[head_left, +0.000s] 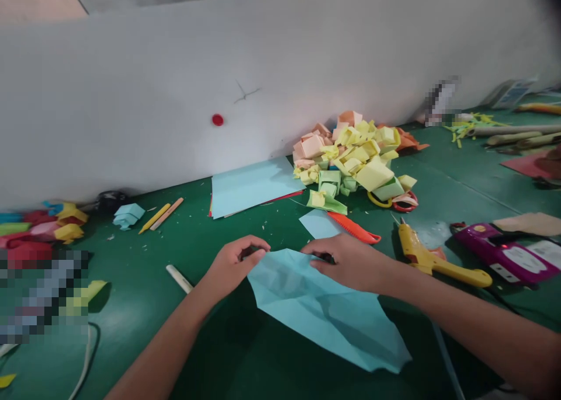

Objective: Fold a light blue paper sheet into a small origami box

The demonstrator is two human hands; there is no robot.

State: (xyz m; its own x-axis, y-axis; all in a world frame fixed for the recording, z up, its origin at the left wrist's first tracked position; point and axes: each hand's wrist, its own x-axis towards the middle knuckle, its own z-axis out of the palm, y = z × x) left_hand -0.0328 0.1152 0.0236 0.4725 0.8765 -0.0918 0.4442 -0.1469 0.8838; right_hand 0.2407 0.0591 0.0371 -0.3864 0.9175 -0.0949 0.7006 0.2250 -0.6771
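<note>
A creased sheet of light blue paper (324, 312) hangs partly unfolded between my two hands, over the green table. My left hand (239, 265) pinches its upper left corner between thumb and fingers. At the upper right edge, my right hand (346, 263) grips the same sheet with curled fingers. The paper's lower end slants down to the right, its surface marked by several fold lines. Just beyond my right hand lie an orange-red cutter (357, 228) and a small piece of blue paper (319, 223).
Folded paper pieces (355, 155) are heaped by the white wall, beside flat blue sheets (254, 187). Scissors (403, 201), a yellow glue gun (438, 260) and a purple device (504, 251) lie right. Two pencils (161, 214) and a blue folded piece (128, 215) sit left.
</note>
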